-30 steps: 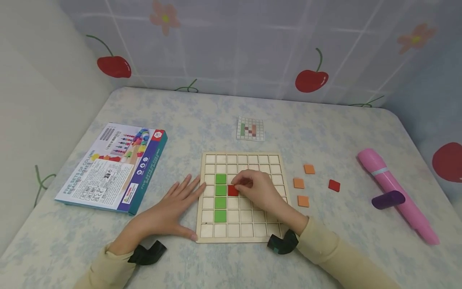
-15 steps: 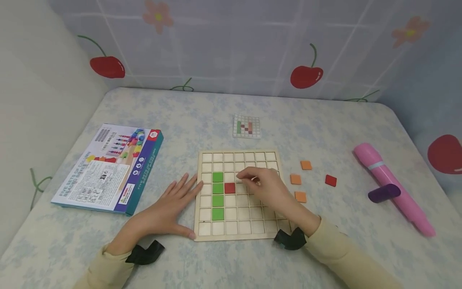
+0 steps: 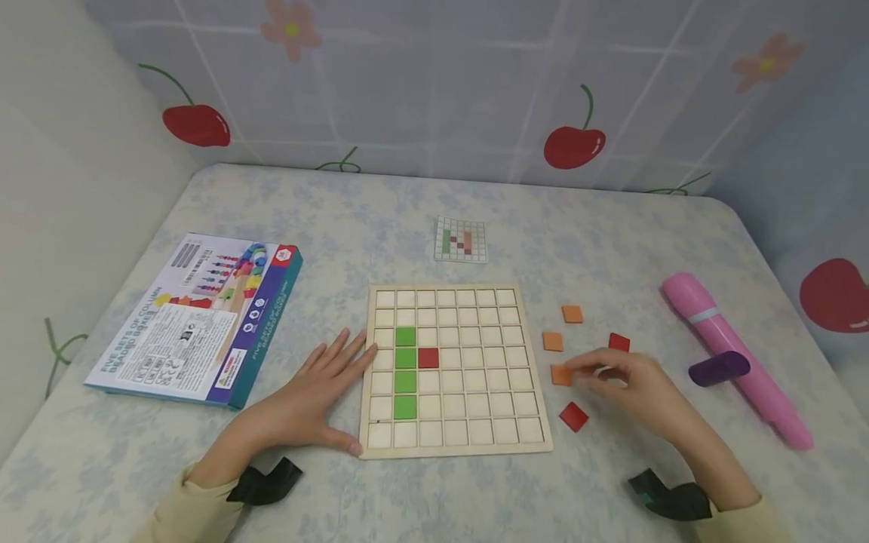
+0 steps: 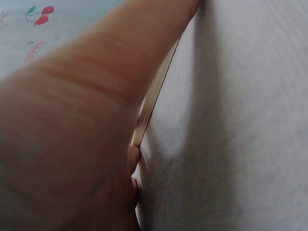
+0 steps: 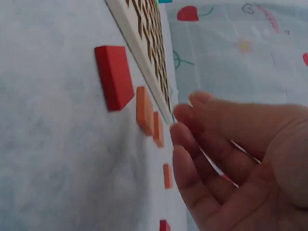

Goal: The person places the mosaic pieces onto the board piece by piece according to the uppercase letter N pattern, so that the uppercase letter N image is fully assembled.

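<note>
A wooden grid board [image 3: 456, 455] holds a column of green tiles [image 3: 405, 383] and one red tile [image 3: 428, 357]. Spread flat on the cloth, my left hand [image 3: 299, 407] touches the board's left edge with thumb and fingertips; in the left wrist view the hand [image 4: 72, 120] hides most of the board. My right hand [image 3: 634, 388] hovers right of the board, fingertips by an orange tile [image 3: 560, 375]. In the right wrist view its fingers [image 5: 185, 168] are loosely bent and hold nothing. Two more orange tiles [image 3: 553, 342] and two loose red tiles [image 3: 573, 416] [image 3: 618, 342] lie nearby.
A small printed grid card [image 3: 461, 240] lies behind the board. At the left is a flat box [image 3: 183, 324]. A pink microphone-shaped object [image 3: 740, 362] with a purple piece [image 3: 720, 369] lies at the right. A patterned cloth wall [image 3: 421, 90] stands at the back.
My right hand has left the board and moved right to the loose tiles. The red tile on the board stays in its cell. Another red tile beside the board has come into view. My left hand stays put.
</note>
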Tool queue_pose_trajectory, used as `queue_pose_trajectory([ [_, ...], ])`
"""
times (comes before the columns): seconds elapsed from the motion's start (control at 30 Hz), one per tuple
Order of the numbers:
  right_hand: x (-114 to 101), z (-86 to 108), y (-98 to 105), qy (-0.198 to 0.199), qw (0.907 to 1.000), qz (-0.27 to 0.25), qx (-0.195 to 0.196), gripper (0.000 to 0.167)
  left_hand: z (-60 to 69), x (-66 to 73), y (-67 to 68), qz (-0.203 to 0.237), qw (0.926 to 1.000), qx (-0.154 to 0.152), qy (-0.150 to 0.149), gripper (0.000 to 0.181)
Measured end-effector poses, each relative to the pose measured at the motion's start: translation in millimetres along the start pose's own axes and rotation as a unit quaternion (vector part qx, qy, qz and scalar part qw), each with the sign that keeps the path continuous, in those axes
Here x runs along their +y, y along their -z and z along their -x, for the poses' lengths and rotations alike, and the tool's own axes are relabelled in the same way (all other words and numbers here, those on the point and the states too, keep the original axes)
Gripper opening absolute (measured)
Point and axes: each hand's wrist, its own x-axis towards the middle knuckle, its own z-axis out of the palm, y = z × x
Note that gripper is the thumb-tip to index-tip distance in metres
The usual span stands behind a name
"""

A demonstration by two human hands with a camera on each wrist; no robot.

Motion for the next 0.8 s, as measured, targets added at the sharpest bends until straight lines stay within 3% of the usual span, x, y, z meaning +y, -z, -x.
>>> queue_pose_trajectory([
  [0.1, 13, 13.9, 1, 0.02, 0.9976, -0.02, -0.064, 0.029, 1.3, 0.6, -0.2, 0.004, 1.0, -0.001, 0.0, 0.121],
  [0.2, 23, 20.2, -1, 0.053, 0.9936, -0.035, -0.093, 0.034, 1.0, 0.4, -0.7, -0.002, 1.0, -0.002, 0.0, 0.121],
  [0.4, 30, 20.8, -7, 0.105, 0.9897, -0.046, -0.085, 0.036, -0.3, 0.5, -0.9, -0.004, 1.0, 0.004, 0.001, 0.121],
  [0.8, 32, 20.1, -11, 0.119, 0.9897, -0.031, -0.073, 0.035, 0.7, 1.5, 1.1, 0.002, 1.0, -0.004, 0.005, 0.121],
])
